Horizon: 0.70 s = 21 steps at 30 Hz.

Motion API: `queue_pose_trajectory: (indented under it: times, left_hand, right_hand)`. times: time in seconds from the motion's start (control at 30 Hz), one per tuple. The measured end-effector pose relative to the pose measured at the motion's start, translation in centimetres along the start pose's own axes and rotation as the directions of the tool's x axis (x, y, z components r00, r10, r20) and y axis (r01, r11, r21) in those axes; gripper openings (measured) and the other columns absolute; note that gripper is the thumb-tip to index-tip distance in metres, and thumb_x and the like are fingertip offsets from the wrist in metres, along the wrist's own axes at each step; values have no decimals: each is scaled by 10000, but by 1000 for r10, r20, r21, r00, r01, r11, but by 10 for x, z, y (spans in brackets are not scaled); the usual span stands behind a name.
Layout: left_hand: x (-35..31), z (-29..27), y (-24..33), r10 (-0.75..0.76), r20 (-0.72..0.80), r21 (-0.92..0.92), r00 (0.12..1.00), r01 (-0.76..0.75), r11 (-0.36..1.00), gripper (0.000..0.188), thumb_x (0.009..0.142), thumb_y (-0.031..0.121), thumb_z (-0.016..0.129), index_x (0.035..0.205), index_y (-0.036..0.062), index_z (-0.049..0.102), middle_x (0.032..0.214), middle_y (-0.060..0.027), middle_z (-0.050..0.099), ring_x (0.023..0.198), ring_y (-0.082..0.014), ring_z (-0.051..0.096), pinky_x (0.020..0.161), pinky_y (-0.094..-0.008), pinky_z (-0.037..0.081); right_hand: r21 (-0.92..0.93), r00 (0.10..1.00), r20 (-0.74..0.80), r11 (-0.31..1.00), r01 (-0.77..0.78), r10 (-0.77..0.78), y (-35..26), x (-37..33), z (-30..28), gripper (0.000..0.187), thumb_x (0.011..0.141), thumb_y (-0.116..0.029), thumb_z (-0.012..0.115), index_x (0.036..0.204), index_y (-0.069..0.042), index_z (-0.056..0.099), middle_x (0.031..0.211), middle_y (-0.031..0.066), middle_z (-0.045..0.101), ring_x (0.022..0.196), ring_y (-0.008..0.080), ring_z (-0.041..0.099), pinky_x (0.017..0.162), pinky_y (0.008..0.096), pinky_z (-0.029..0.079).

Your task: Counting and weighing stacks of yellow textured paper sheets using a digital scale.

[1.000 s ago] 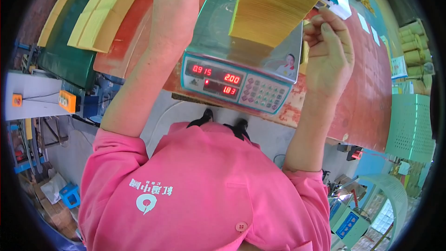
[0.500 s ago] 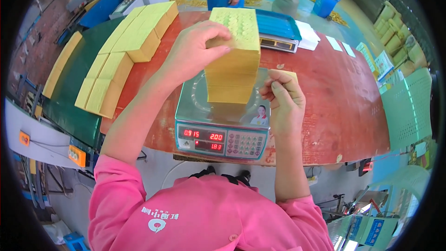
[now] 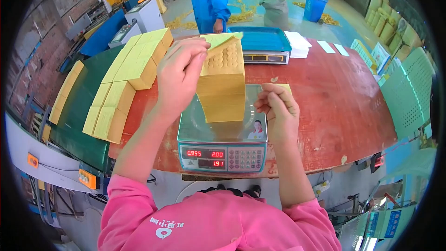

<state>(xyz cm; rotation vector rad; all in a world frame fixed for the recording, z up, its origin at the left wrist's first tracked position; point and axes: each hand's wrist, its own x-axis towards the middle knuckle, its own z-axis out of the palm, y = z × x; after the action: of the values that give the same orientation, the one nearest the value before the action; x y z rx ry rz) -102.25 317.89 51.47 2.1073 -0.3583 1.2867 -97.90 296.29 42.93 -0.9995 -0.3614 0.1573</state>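
A tall stack of embossed yellow paper [image 3: 222,97] stands on the steel pan of a digital scale [image 3: 222,155], right in front of me. My left hand [image 3: 183,67] is at the stack's top left, thumb and fingers closed on the edge of the top paper [image 3: 225,40]. That paper is raised and bent back, baring rows of round embossed marks beneath. My right hand [image 3: 278,109] is held beside the stack, apart from it, with fingers curled and thumb pressed in. A bit of yellow paper shows behind its knuckles; whether the fingers hold it is hidden.
More yellow paper stacks [image 3: 134,67] sit in rows at left, partly on a green surface [image 3: 74,116]. Behind the scale are another scale with a blue tray [image 3: 260,39] and white sheets [image 3: 297,44]. Beyond the red table [image 3: 334,107] stands a person in blue [image 3: 209,0].
The top paper, flat before, is now lifted and bent back by my left hand. The scale's reading has changed. The person in blue has shifted left, and my view has tilted up.
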Motion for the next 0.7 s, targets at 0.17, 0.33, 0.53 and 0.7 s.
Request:
queue_pose_trajectory:
  times: [0.17, 0.33, 0.53, 0.7]
  left_hand:
    - [-47, 1, 54, 451, 272, -46, 850, -457, 889, 106, 790, 9, 668, 892, 18, 640, 1029, -110, 691, 1020, -270, 662, 844, -391, 527]
    - [-113, 34, 75, 496, 467, -287, 732, -405, 868, 152, 780, 57, 698, 918, 64, 636, 1072, -108, 683, 1070, -293, 637, 903, -398, 520]
    - [-161, 86, 65, -281, 451, -175, 847, 393, 903, 583, 854, 226, 727, 1346, 33, 481, 1397, -166, 499, 1289, -310, 492, 1049, -441, 425]
    - [-181, 144, 79, -310, 939, -323, 149, 696, -642, 695, 976, 422, 575, 1492, 44, 302, 1463, -167, 432, 1342, -298, 447, 1089, -460, 409]
  right_hand:
    - [423, 969, 164, 875, -236, 182, -17, 1, -31, 672, 1018, -539, 354, 1333, 38, 487, 1176, 159, 639, 988, 253, 655, 832, 378, 540]
    - [-81, 962, 37, 960, -266, 270, -22, -32, -103, 482, 948, -244, 570, 1332, 44, 525, 1287, 169, 605, 1141, 233, 604, 981, 354, 480]
    - [67, 932, -226, 959, -277, 284, -11, -58, -158, 460, 887, 45, 543, 1347, 47, 516, 1204, 130, 644, 1070, 186, 630, 938, 312, 491]
    - [58, 895, -446, 998, -4, 29, -8, -58, -169, 488, 909, 64, 503, 1393, 45, 447, 1189, 121, 632, 1064, 164, 621, 916, 297, 490]
